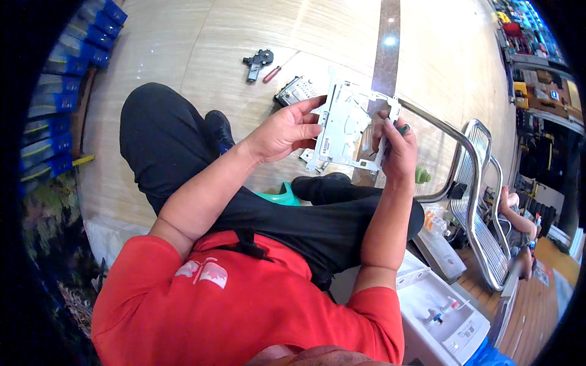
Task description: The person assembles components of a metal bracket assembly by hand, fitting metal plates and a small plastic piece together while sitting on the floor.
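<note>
We see a pale floor of large, glossy tiles, which is crossed by a dark brown strip. On this strip a bright spot of light is reflected. Along the left side we notice blue boxes in stacked rows. At the right there stands a shiny metal bench with slats, and behind it we find crowded shelves and brown wooden planks.
</note>
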Demonstrator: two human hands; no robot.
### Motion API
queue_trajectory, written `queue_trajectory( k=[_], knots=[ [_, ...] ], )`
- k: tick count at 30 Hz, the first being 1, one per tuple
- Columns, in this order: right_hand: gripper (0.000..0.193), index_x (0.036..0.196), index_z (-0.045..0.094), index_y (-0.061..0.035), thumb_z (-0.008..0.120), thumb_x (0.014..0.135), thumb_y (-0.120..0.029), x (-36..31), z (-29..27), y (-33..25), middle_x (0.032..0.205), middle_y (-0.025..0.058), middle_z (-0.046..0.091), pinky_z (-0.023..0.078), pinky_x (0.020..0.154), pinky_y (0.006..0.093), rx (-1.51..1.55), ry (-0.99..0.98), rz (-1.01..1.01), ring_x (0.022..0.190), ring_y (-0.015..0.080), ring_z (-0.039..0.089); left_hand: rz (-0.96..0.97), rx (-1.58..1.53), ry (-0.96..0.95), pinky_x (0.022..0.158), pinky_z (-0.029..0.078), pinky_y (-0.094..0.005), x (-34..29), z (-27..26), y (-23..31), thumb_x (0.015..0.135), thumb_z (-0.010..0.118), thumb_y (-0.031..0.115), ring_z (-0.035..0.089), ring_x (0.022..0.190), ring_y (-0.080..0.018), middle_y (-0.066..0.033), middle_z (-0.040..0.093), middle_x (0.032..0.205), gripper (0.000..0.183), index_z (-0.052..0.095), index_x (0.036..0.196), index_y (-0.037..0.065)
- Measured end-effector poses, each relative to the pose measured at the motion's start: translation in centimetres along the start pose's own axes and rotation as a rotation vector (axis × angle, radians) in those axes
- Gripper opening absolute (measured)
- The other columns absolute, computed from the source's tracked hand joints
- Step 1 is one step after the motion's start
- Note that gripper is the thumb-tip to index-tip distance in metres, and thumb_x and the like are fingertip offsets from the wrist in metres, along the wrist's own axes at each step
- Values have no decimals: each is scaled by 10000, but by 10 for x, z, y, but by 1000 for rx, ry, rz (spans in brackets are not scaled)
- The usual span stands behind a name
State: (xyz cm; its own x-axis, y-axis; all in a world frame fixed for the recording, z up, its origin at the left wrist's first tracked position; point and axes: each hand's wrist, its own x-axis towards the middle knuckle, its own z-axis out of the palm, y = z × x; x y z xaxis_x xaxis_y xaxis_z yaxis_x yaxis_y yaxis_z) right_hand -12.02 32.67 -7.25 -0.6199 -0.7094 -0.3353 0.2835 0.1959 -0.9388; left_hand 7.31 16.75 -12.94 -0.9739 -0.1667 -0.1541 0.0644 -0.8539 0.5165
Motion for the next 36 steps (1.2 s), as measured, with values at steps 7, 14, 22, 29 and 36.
queue_trajectory(
  k=[7,14,22,29,36],
  knots=[
    [235,1120,599,-4,584,932,-144,2,-11,15,709,9,568,413,504,230,-21,59,62,575,88,518,29,12,-1,846,549,-290,7,6,-7,941,559,49,617,1037,-135,-70,603,1183,620,265,1485,84],
    [217,1093,630,-21,593,932,-162,-1,-12,22,727,-6,588,379,557,197,-39,144,62,626,60,518,40,49,61,868,514,-261,12,17,-13,941,520,-6,598,1039,-121,-69,577,1236,586,279,1475,22],
    [170,1013,638,-49,601,934,-194,-8,-11,33,735,-19,585,372,573,207,-54,154,28,639,50,498,213,562,230,900,478,-274,19,16,-48,904,566,6,590,1051,-148,-121,593,1236,626,282,1462,-22],
    [184,1044,628,-42,595,937,-188,-11,-17,43,748,-8,591,365,567,196,-114,160,36,634,52,499,138,588,290,976,445,-288,22,14,-56,939,463,-31,546,1139,-137,-87,550,1283,537,309,1451,18],
    [224,1080,637,-17,602,924,-175,-14,-8,34,769,-6,604,379,608,206,-62,122,-46,686,52,513,92,231,174,956,469,-305,17,16,-45,946,442,-30,564,1115,-164,-99,574,1234,444,383,1384,7]
  ],
)
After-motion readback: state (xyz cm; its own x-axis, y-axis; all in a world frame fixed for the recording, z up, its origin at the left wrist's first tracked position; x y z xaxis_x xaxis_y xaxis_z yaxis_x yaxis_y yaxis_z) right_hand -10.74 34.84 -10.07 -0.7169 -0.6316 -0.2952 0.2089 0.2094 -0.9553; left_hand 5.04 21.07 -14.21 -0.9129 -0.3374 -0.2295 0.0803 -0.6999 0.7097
